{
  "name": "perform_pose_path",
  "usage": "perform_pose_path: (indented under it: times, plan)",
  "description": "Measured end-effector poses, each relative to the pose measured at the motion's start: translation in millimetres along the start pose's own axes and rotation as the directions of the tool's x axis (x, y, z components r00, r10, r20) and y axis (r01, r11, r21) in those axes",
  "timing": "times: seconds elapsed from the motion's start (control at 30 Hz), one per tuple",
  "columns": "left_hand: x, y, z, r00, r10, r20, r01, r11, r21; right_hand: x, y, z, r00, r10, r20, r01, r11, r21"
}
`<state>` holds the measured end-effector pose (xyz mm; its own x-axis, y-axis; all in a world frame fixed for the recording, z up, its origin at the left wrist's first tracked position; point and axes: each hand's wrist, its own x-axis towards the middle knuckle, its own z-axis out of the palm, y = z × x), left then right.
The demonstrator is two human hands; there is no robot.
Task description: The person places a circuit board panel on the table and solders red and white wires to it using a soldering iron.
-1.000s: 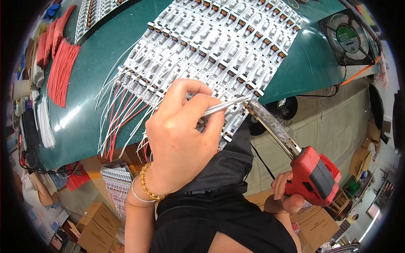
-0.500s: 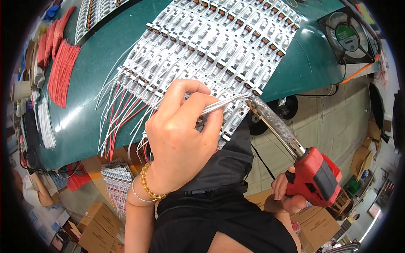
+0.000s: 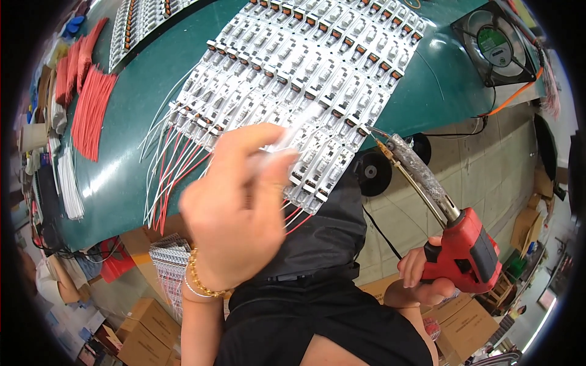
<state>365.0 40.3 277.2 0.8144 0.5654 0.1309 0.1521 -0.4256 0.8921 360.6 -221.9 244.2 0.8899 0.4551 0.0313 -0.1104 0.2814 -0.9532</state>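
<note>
A panel of white circuit boards [image 3: 342, 70] lies on the green table, rows of small parts across it. Over its near part is my left hand [image 3: 235, 204], pinching a bundle of white wires [image 3: 302, 127] that motion has blurred. My right hand [image 3: 421, 277] grips a red soldering gun [image 3: 467, 256] by its handle. The gun's thin tip and brass feed tube point at the panel's right edge; whether the tip touches a board I cannot tell. White and red wires [image 3: 168, 177] trail from the panel's left and near edges.
Bundles of red wires [image 3: 93, 122] and white wires [image 3: 71, 183] lie on the table [image 3: 131, 104] at left. Another board panel [image 3: 137, 27] sits at the far left. A black fan [image 3: 495, 49] stands at the right edge. Cardboard boxes [image 3: 146, 329] are on the floor.
My left hand has moved left and back from the panel's right edge with the white wires. The soldering gun has shifted slightly right. Red and white wires now show at the near edge.
</note>
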Motion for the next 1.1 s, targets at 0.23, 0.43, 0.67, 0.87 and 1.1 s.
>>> perform_pose_path:
  times: [0.23,0.43,0.67,0.87,1.1]
  plan:
    - [2,-3,17,0.969,0.208,0.132,-0.225,0.966,0.126,-5,-3,-3,0.999,-0.002,0.04,0.002,1.0,0.0]
    - [1,-6,23,0.965,0.218,0.143,-0.24,0.958,0.156,-16,-4,0,0.998,0.041,-0.057,-0.043,0.998,-0.038]
    - [1,-9,20,0.966,0.218,0.135,-0.242,0.951,0.194,-11,-4,5,0.992,0.111,-0.064,-0.118,0.987,-0.109]
    - [4,-6,19,0.964,0.216,0.153,-0.245,0.947,0.207,-14,-7,11,0.986,0.118,-0.119,-0.13,0.987,-0.094]
    - [1,-11,16,0.97,0.199,0.141,-0.225,0.954,0.197,-11,-4,10,0.991,0.113,-0.065,-0.12,0.986,-0.114]
